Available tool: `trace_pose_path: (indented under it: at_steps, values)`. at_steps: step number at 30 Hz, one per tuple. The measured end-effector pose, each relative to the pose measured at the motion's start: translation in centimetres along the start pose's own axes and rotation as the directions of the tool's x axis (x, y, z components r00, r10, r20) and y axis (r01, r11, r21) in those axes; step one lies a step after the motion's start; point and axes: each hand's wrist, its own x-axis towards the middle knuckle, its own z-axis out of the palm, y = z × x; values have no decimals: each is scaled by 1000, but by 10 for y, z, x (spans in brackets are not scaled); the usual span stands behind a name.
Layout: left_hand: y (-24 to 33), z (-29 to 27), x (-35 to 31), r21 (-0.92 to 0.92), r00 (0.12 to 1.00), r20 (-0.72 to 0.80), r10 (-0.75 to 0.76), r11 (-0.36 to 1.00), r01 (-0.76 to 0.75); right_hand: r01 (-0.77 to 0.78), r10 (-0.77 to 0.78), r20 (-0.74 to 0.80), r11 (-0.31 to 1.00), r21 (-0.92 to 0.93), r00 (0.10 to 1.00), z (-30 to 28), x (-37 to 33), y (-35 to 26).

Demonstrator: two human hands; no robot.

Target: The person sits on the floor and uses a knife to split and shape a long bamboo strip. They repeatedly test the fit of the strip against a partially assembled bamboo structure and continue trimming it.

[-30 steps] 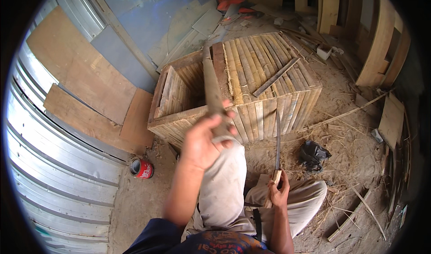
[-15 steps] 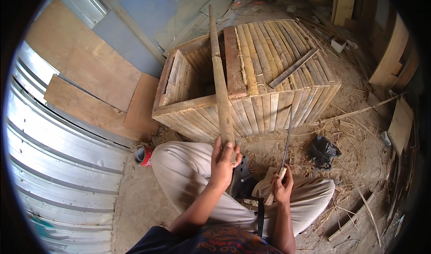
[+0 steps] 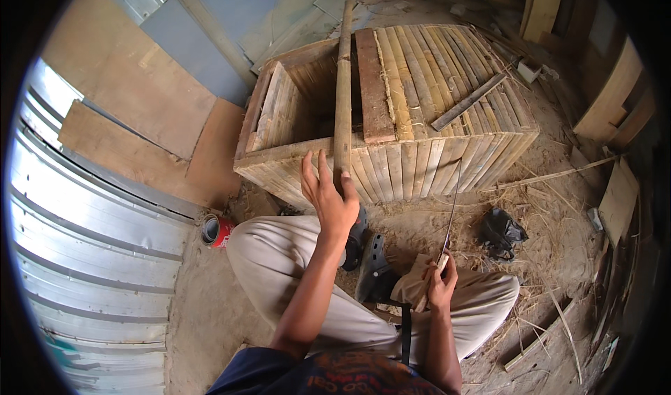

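Observation:
A long bamboo pole (image 3: 344, 94) leans across the near rim of a slatted bamboo box (image 3: 412, 168), over its open end. My left hand (image 3: 334, 203) is at the pole's lower end, fingers spread and raised on its left side, the thumb against or just in front of it. My right hand (image 3: 440, 281) is closed round the wooden handle of a long thin-bladed knife (image 3: 453, 210). Its blade points up and away, towards the front of the box. A short dark wooden strip (image 3: 468, 102) lies slantwise on the box's slatted top.
A red can (image 3: 217, 231) stands left of my knee. Right of the knife lies a crumpled black plastic bag (image 3: 502, 234) among shavings. Corrugated metal sheeting (image 3: 98, 255) and plywood boards (image 3: 133, 81) line the left. Loose boards (image 3: 618, 199) stand at the right.
The pole has shifted away from me and now lies lower across the box rim. My left hand has loosened from its grip and spread its fingers. The right hand keeps the knife.

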Motion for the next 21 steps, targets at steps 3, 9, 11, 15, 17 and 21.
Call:
trace_pose_path:
  at_steps: [3,9,11,15,17,21]
  values:
    - [-2,17,11,-275,981,172,-85,952,131,-19,19,-18,1000,-1,1000,3,0,-2]
    - [-10,51,47,-188,997,74,38,982,-23,-26,27,-39,1000,16,999,2,0,3]
    - [-12,59,61,-168,993,69,92,983,-79,-31,32,-32,999,20,999,0,1,5]
    - [-14,71,74,-178,978,92,185,970,-167,-59,59,-47,998,7,997,1,3,10]
    - [-16,73,77,-170,977,111,185,972,-164,-36,36,-39,999,-15,999,3,5,13]
    - [-17,80,91,-107,970,186,156,985,-138,-61,60,-40,998,-2,997,3,8,18]
